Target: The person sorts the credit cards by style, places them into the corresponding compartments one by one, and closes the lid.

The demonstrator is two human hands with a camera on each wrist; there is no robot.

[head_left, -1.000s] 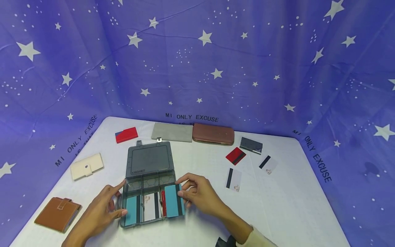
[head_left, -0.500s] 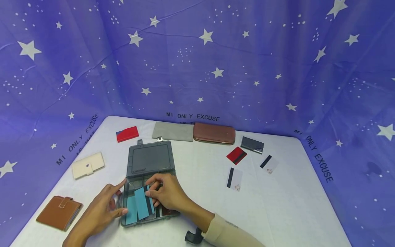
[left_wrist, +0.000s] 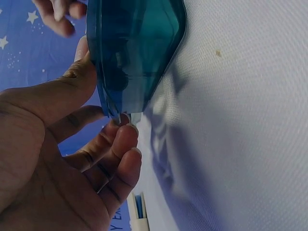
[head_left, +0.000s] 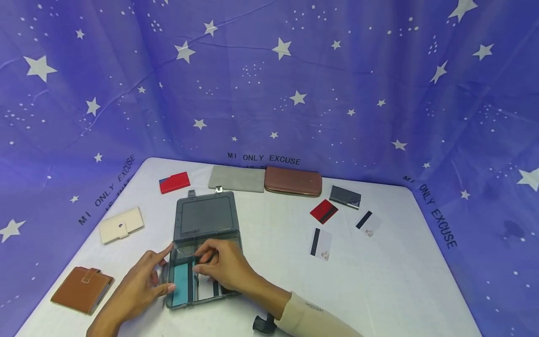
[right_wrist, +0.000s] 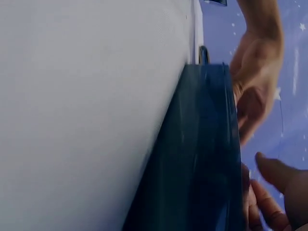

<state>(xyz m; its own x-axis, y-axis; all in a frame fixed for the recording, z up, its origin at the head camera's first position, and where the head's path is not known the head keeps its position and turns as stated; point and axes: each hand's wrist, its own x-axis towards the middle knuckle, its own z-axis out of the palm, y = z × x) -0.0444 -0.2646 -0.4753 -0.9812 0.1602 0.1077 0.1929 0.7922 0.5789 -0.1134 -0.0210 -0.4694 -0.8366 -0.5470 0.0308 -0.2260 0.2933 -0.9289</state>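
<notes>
A grey translucent compartment box (head_left: 206,216) lies with its lid tipped back. My left hand (head_left: 136,290) grips its left side, the thumb on the rim; in the left wrist view the hand's fingers (left_wrist: 126,166) curl beside the box's wall (left_wrist: 130,53). A light blue card (head_left: 181,283) with a dark stripe lies in the left front compartment. The middle one has a white striped card (head_left: 205,288). Over the middle of the box hovers my right hand (head_left: 227,267), thumb and fingertips apart with nothing seen between them. It hides most of the right compartments.
Left of the box lie a cream wallet (head_left: 122,225) and a brown wallet (head_left: 83,289). Behind are a red card case (head_left: 174,182), a grey wallet (head_left: 236,179) and a brown purse (head_left: 293,181). To the right lie a dark card holder (head_left: 345,196), a red card (head_left: 324,211) and white cards (head_left: 321,243).
My right hand has carried a blue card from the box's right side to the left compartment and let it go there. My left hand has stayed on the box.
</notes>
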